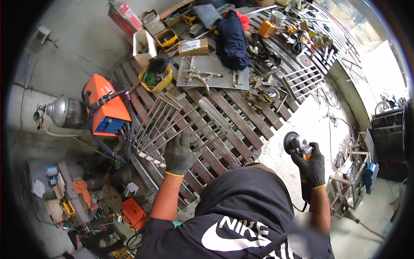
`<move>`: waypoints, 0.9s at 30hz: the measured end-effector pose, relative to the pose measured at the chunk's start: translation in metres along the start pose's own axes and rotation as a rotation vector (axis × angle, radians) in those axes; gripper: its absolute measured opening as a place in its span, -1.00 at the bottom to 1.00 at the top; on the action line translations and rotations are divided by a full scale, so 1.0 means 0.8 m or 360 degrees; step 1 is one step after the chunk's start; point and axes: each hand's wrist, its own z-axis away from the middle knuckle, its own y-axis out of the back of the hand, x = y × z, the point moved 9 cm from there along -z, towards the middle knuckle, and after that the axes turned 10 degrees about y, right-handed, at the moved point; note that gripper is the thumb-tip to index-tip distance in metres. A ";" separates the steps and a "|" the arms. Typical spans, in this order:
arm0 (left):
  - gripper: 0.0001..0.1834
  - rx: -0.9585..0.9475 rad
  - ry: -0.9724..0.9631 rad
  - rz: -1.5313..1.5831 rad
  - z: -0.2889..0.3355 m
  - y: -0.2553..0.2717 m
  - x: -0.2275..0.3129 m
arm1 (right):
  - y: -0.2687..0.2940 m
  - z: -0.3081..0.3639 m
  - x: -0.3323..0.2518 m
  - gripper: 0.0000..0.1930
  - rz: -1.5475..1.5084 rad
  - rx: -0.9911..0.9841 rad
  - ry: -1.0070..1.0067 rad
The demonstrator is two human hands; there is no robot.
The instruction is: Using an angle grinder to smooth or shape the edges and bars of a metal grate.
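My left hand [178,156], in a dark knit glove with a yellow cuff, is on a rack of thin metal bars [161,113]. Its fingers curl at the bars, with their tips partly hidden. The rack lies over the near left part of a slatted metal workbench [233,110]. Out to the right, my right hand [311,167], gloved the same way, grips an angle grinder [302,144]. The grinder's round dark disc points up and left, beyond the bench's right edge. A wide flat metal bar [214,113] lies across the slats beside the rack.
Left of the bench stands an orange machine [108,105] with cables, beside a silver gas cylinder [67,112]. Locking pliers [200,77] rest on a metal plate [220,64]. A yellow bin [161,84] and many tools crowd the far side. A metal frame [351,172] stands at right.
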 end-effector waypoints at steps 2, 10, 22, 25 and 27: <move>-0.03 -0.0159 0.0172 -0.0188 -0.011 -0.022 -0.032 | 0.003 0.005 0.006 -0.25 -0.0085 0.0017 0.0006; 0.11 -0.0691 0.0877 -0.0164 -0.035 -0.105 -0.244 | 0.023 0.022 0.040 -0.30 -0.0020 0.0097 -0.0063; -0.46 -0.0571 0.0222 0.0162 -0.055 -0.072 -0.072 | 0.014 0.035 0.036 -0.36 -0.0104 0.0160 0.0012; -0.51 -0.0631 0.0173 0.0432 -0.005 -0.104 -0.013 | 0.013 0.037 0.043 -0.37 0.0060 0.0154 -0.0006; -0.55 -0.0960 0.0267 0.0534 0.031 -0.149 0.013 | 0.010 0.037 0.045 -0.41 0.0004 0.0095 -0.0014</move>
